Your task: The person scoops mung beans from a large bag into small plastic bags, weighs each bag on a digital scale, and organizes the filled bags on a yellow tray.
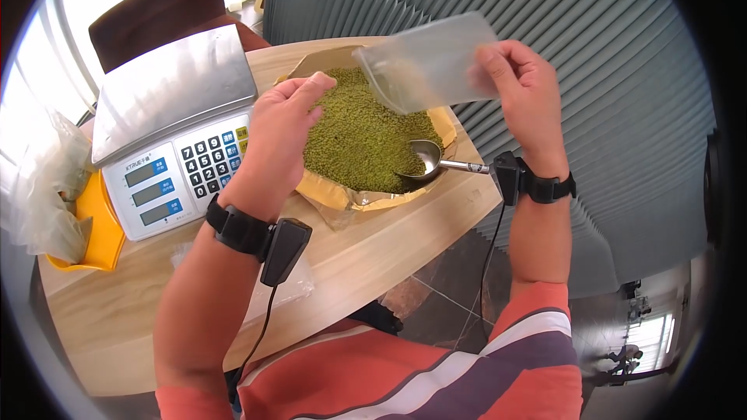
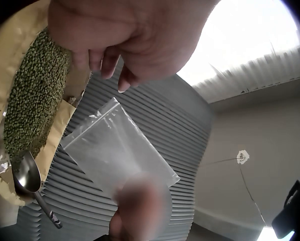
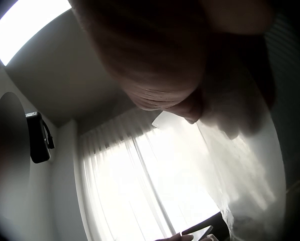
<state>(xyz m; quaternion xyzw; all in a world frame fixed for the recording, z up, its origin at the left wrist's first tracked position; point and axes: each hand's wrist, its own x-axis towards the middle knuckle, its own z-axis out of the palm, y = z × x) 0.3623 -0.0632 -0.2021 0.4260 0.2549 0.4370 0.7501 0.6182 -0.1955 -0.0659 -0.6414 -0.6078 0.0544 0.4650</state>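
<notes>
My right hand (image 1: 529, 89) pinches an empty-looking clear zip bag (image 1: 428, 62) by one end, thumb on the near face. The bag slants over the right far part of a paper sack (image 1: 331, 193) full of green mung beans (image 1: 350, 132). In the left wrist view the bag (image 2: 115, 150) shows its zip strip at the end away from the right hand. My left hand (image 1: 284, 124) is over the sack's left side, fingers loosely bent, with nothing seen in them. A metal scoop (image 1: 424, 162) lies in the beans, its handle reaching out over the sack's right rim.
A KTRUE digital scale (image 1: 175, 93) with a steel pan stands left of the sack. Beyond its left side are a yellow scoop-like container (image 1: 105, 225) and clear plastic bags (image 1: 47, 187). More clear plastic (image 1: 288, 284) lies on the wooden table (image 1: 140, 303) under the left forearm. Behind stands a brown chair (image 1: 163, 12).
</notes>
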